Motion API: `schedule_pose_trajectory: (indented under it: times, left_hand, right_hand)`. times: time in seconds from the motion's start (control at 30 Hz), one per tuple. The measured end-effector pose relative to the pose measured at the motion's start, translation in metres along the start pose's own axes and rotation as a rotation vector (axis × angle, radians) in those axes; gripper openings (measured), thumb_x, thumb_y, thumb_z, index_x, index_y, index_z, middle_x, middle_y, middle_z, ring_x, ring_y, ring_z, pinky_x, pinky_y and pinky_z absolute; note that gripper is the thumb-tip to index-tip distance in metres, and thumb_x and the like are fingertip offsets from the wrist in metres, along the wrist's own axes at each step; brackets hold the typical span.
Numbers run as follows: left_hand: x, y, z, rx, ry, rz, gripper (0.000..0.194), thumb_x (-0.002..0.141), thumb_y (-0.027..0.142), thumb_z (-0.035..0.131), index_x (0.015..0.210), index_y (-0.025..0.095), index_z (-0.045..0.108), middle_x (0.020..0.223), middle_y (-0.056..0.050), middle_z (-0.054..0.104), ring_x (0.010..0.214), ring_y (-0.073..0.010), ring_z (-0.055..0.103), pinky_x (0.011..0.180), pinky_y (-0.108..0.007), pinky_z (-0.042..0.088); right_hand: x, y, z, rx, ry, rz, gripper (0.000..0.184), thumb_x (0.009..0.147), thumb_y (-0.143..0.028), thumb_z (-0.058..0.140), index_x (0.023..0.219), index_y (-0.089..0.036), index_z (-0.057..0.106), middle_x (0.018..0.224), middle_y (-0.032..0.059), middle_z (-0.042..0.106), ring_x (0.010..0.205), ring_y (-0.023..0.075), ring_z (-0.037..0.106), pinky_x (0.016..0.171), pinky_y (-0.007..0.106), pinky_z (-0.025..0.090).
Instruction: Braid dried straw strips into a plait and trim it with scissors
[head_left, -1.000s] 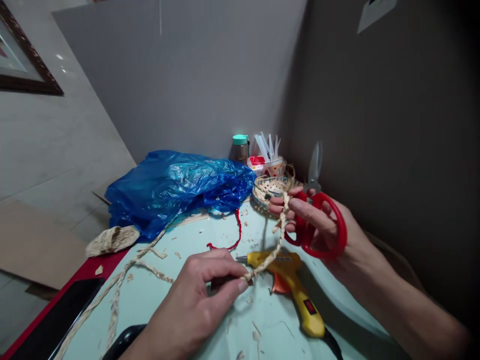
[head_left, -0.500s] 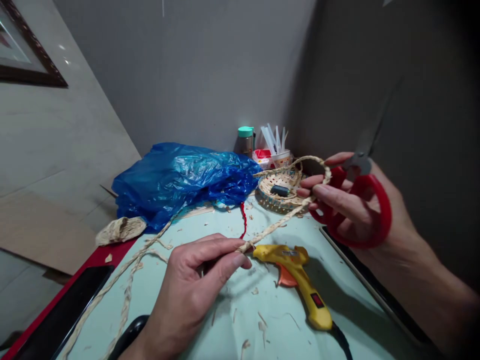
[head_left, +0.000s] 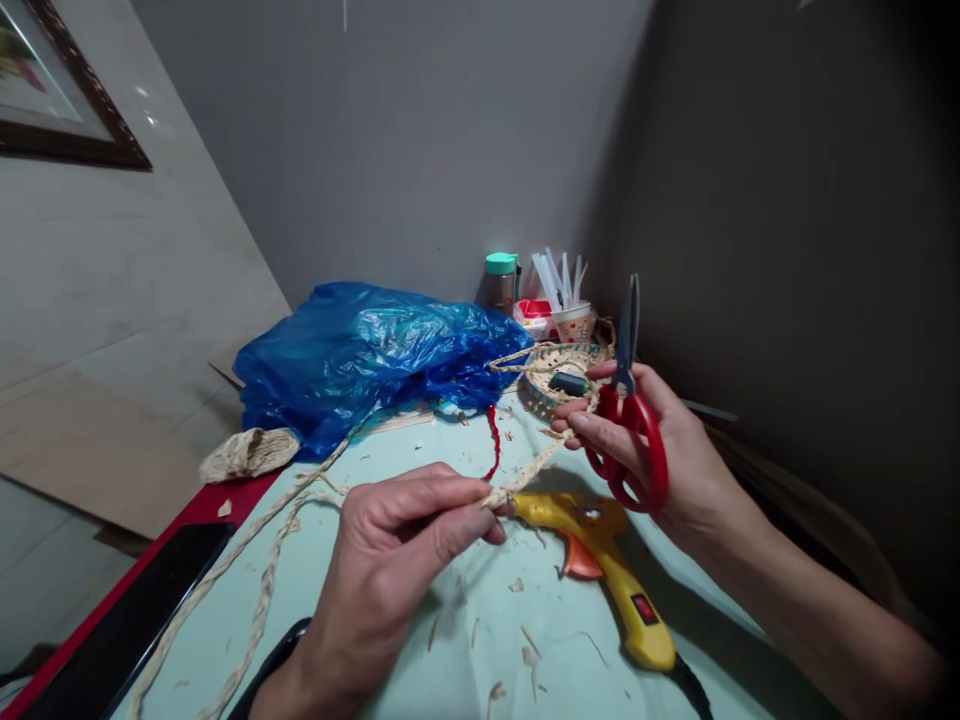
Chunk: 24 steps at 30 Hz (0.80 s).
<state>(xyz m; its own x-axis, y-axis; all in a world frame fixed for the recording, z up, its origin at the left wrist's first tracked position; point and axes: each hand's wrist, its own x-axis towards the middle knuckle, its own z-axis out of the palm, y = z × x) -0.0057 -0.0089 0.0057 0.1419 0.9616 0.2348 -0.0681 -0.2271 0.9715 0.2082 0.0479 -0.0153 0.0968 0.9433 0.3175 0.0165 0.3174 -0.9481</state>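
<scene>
My left hand (head_left: 420, 555) pinches a pale braided straw cord (head_left: 541, 462) between thumb and forefinger over the table. The cord slants up and right to my right hand (head_left: 645, 440), whose thumb and fingertips grip it as well. Red-handled scissors (head_left: 628, 420) hang in that same hand, handles around the fingers, blades pointing up. Below the cord lies a yellow hot glue gun (head_left: 611, 560) with an orange trigger. Behind my right hand sits a small round woven basket (head_left: 544, 395) with a dark cylinder (head_left: 568, 383) in it.
A blue plastic bag (head_left: 375, 350) lies at the back left, beside a straw bundle (head_left: 249, 455). Long braided strands (head_left: 225, 560) run down the left side. A bottle (head_left: 501, 280) and a paper cup (head_left: 574, 322) of glue sticks stand by the wall. Straw scraps litter the table.
My right hand has moved left and closer to my left hand, shortening the cord span between them. The scissors have turned to point more upright.
</scene>
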Motion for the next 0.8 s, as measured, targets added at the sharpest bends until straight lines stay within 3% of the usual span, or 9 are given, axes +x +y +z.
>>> schedule_pose_trajectory:
  times: [0.1, 0.23, 0.3, 0.53, 0.63, 0.8]
  left_hand:
    - [0.001, 0.000, -0.001, 0.082, 0.008, -0.004, 0.013, 0.082, 0.022, 0.069, 0.074, 0.025, 0.079, 0.070, 0.000, 0.070, 0.072, -0.0132, 0.061, 0.071, -0.021, 0.046]
    - [0.002, 0.003, -0.001, 0.181, 0.075, 0.006, 0.013, 0.082, 0.024, 0.069, 0.072, 0.024, 0.078, 0.070, 0.001, 0.071, 0.072, -0.0131, 0.060, 0.071, -0.022, 0.045]
    - [0.003, 0.004, -0.001, 0.169, 0.112, -0.010, 0.011, 0.081, 0.024, 0.070, 0.073, 0.023, 0.077, 0.071, 0.001, 0.072, 0.074, -0.0137, 0.061, 0.072, -0.022, 0.045]
    - [0.004, 0.003, -0.001, 0.105, 0.091, -0.007, 0.014, 0.086, 0.027, 0.064, 0.088, 0.023, 0.078, 0.077, 0.000, 0.074, 0.082, -0.0157, 0.063, 0.078, -0.024, 0.045]
    - [0.004, 0.004, -0.001, 0.009, 0.108, -0.052, 0.012, 0.086, 0.027, 0.064, 0.089, 0.022, 0.074, 0.073, 0.000, 0.071, 0.076, -0.0142, 0.062, 0.072, -0.022, 0.045]
    - [0.004, 0.005, -0.003, 0.120, 0.210, -0.027, 0.006, 0.083, 0.026, 0.065, 0.081, 0.021, 0.067, 0.069, 0.002, 0.065, 0.070, -0.0125, 0.060, 0.065, -0.020, 0.046]
  right_hand:
    - [0.002, 0.002, -0.003, 0.080, -0.002, 0.064, 0.052, 0.069, -0.042, 0.081, 0.107, -0.025, 0.050, 0.085, 0.0018, 0.073, 0.082, 0.0209, 0.071, 0.067, 0.029, 0.059]
    - [0.004, -0.001, -0.011, -0.064, -0.056, 0.070, 0.049, 0.072, -0.041, 0.079, 0.112, -0.026, 0.055, 0.067, -0.0027, 0.066, 0.054, 0.0145, 0.060, 0.043, 0.021, 0.047]
    - [0.004, -0.006, -0.014, -0.124, -0.059, 0.097, 0.046, 0.074, -0.039, 0.077, 0.114, -0.026, 0.057, 0.059, -0.0044, 0.061, 0.047, 0.0117, 0.053, 0.039, 0.019, 0.041]
    - [0.000, -0.025, -0.015, -0.139, 0.091, 0.061, 0.042, 0.071, -0.045, 0.077, 0.108, -0.030, 0.063, 0.064, -0.0027, 0.058, 0.046, 0.0114, 0.052, 0.034, 0.017, 0.039]
    - [-0.002, -0.031, -0.013, -0.163, 0.135, 0.034, 0.042, 0.068, -0.049, 0.078, 0.104, -0.030, 0.064, 0.064, -0.0008, 0.059, 0.042, 0.0119, 0.050, 0.029, 0.018, 0.035]
    - [-0.006, -0.033, -0.013, -0.217, 0.003, 0.067, 0.039, 0.070, -0.056, 0.073, 0.096, -0.029, 0.064, 0.063, 0.0014, 0.064, 0.035, 0.0101, 0.044, 0.027, 0.019, 0.035]
